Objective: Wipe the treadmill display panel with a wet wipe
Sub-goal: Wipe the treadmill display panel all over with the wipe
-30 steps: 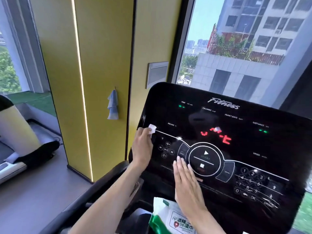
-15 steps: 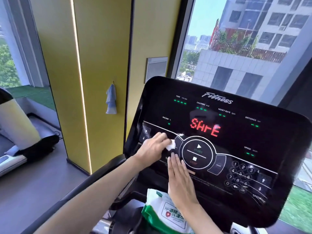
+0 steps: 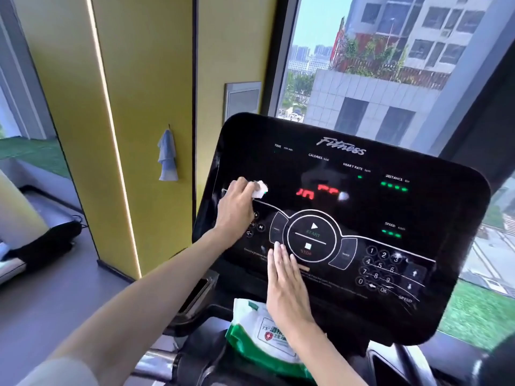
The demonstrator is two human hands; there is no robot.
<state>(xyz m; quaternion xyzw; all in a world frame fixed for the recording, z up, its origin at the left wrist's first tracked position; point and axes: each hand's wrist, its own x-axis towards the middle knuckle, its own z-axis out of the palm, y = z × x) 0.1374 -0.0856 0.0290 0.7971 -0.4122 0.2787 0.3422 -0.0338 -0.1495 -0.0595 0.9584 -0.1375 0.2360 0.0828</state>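
Observation:
The black treadmill display panel (image 3: 390,207) fills the right half of the view, tilted toward me, with red digits lit at its middle. My left hand (image 3: 237,207) presses a crumpled white wet wipe (image 3: 259,190) against the panel's upper left area. My right hand (image 3: 287,285) lies flat with fingers together on the lower panel, fingertips just left of the round START/STOP control (image 3: 312,236). It holds nothing.
A green and white pack of wet wipes (image 3: 259,332) rests on the console below the panel, under my right wrist. A yellow pillar (image 3: 133,107) with a blue cloth (image 3: 167,157) hanging on it stands left. Another treadmill (image 3: 33,240) is at the far left. Windows lie behind.
My left hand swept the wipe right toward the round control, then back up to the panel's upper left. The right hand stayed flat on the lower panel. The red digits changed.

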